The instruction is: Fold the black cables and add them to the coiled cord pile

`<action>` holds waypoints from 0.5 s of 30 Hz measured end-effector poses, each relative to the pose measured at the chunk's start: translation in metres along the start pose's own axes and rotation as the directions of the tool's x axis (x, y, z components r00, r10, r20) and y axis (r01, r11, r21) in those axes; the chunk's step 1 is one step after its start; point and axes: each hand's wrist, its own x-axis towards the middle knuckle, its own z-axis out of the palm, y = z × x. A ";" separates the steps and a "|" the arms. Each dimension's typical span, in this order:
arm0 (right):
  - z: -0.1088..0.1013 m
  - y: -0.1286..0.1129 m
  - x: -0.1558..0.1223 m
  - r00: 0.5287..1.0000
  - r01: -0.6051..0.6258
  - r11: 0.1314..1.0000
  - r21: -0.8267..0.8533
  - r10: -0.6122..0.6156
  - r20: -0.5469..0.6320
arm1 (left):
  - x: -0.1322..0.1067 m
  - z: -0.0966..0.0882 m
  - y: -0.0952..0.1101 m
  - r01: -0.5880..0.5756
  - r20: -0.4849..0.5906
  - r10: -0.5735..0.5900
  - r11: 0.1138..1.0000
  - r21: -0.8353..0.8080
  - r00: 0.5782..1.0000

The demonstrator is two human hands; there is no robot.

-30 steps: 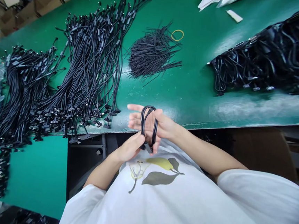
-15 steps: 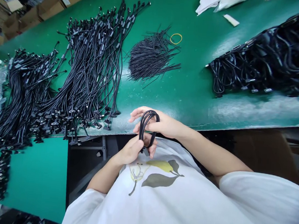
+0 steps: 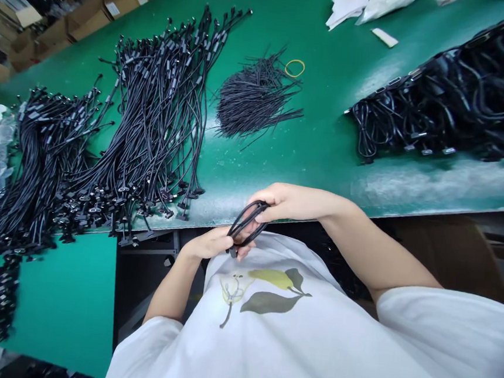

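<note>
A black cable, wound into a small oval coil, is held between both hands just in front of the shirt, by the table's edge. My left hand pinches the lower left end of the coil, near a dark connector. At the upper right end, my right hand has its thumb and fingers closed on the loops. Some fingertips are hidden behind the cable.
On the green table lie loose black cables at left and a heap of thin black ties beside a yellow rubber band. Coiled cables fill the right. Cardboard boxes stand at the back left.
My right hand has moved slightly right and closed on the coil's upper end. My left hand has shifted left, and the coil is now stretched longer and tilted.
</note>
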 end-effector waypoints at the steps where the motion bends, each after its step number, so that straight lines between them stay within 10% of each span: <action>1: 0.002 0.001 0.001 1.000 0.006 1.000 0.026 -0.007 0.029 | 0.000 -0.001 0.002 0.016 0.039 -0.016 1.000 0.010 0.999; 5: 0.014 0.004 0.009 0.982 0.069 0.997 0.022 -0.064 -0.176 | 0.008 0.001 0.005 0.006 0.016 -0.004 0.996 -0.093 1.000; 8: 0.016 0.005 0.018 0.838 0.071 0.986 -0.152 -0.142 -0.527 | 0.016 0.002 0.002 -0.102 -0.194 0.057 0.968 -0.231 0.979; 13: 0.001 0.014 0.026 0.914 0.082 0.975 -0.208 -0.157 -0.373 | 0.023 0.002 0.002 -0.132 -0.269 0.014 0.894 -0.427 0.963; 15: 0.001 0.016 0.029 0.827 0.005 0.952 -0.306 -0.176 -0.534 | 0.023 0.001 0.003 -0.145 -0.309 0.010 0.896 -0.419 0.951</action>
